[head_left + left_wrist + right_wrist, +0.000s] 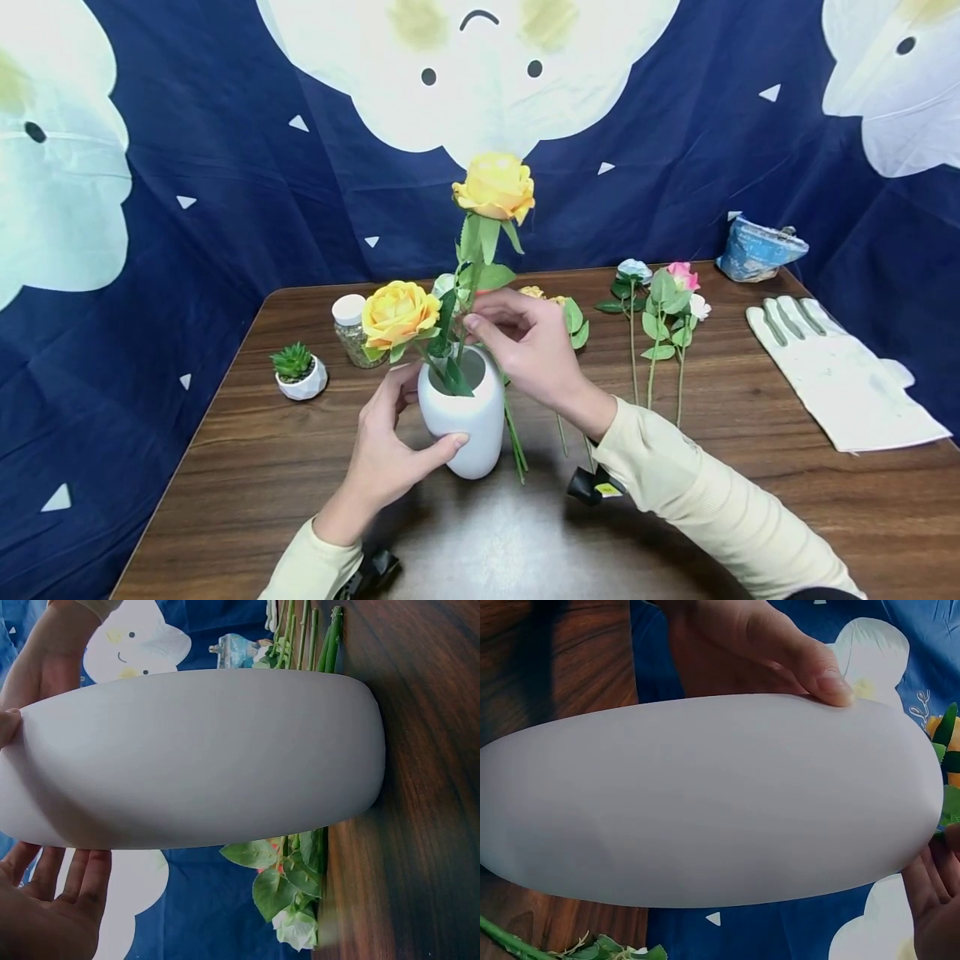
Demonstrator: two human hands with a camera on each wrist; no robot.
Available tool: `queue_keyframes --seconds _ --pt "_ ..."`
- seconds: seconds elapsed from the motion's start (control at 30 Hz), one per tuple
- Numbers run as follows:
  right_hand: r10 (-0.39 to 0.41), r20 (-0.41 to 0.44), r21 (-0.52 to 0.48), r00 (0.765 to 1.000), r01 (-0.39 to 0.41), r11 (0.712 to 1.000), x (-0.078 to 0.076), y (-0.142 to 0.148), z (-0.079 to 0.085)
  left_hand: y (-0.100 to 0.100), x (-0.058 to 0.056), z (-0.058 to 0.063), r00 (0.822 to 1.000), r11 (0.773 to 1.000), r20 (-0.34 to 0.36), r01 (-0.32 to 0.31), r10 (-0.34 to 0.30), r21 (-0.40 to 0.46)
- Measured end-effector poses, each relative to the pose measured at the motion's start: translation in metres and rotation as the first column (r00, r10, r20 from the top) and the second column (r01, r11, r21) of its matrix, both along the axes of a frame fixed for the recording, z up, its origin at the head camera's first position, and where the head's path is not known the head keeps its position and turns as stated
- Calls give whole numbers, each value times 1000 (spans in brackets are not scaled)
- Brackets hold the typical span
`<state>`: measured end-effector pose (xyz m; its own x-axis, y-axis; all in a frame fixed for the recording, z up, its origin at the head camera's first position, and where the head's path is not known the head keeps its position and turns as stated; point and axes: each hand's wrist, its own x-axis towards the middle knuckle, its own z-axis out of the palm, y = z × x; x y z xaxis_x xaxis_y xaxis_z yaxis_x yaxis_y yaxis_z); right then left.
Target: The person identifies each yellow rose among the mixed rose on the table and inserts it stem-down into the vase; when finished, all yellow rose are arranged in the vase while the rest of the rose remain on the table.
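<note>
Left hand (388, 454) curls round the white vase (467, 433), upright mid-table (240, 475); a lower yellow rose (401, 317) leans left from its mouth. Slightly farther, right hand (531, 346) pinches the stem of a tall yellow rose (495, 190) above the rim. Beyond: glove (855, 387) right, succulent (294, 363) and jar (349, 329) left, blue pouch (759, 252) far right.

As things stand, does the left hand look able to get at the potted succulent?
Probably yes: only bare tabletop lies between the left hand and the potted succulent. That hand grips the white vase, though, so it would likely have to let go first.
</note>
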<state>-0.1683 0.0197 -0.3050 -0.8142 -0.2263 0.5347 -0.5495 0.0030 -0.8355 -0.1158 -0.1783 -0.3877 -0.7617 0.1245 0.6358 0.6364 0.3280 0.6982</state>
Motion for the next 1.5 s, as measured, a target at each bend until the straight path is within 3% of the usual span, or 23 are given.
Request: queue_keyframes --seconds 0.3,0.53,0.63,0.73,0.83,0.97,1.07,1.27,1.4,1.5 --pt "-13 -88 96 996 22 995 -2 1 -5 0 0 1 1000 1000 12 -4 4 -9" --pt "-57 -78 269 995 76 960 -2 7 -11 0 0 -1 1000 1000 10 -7 7 -9" --pt "-23 -34 273 999 32 962 -4 16 -21 1 -1 -1 1000 1000 6 2 -2 -1" --pt "-6 50 187 999 -4 982 -8 33 -32 2 -1 -1 1000 1000 7 11 -11 3" --pt "-31 150 6 988 30 1000 -17 52 -37 3 -2 0 1000 1000 13 8 -8 1" --pt "-88 273 -243 958 157 957 -30 79 -38 1 -1 1 1000 1000 17 2 -2 -1" --pt "-90 327 -308 941 196 931 -38 100 -37 1 0 1 1000 1000 19 4 -4 2" --pt "-96 394 -220 914 195 956 -48 127 -35 0 1 2 1000 1000 20 9 -9 14" --pt "-139 427 -51 893 178 983 -53 140 -37 1 1 2 1000 1000 21 13 -13 13" --pt "-170 463 86 870 147 985 -57 146 -45 2 0 1 1000 1000 19 14 -15 14"
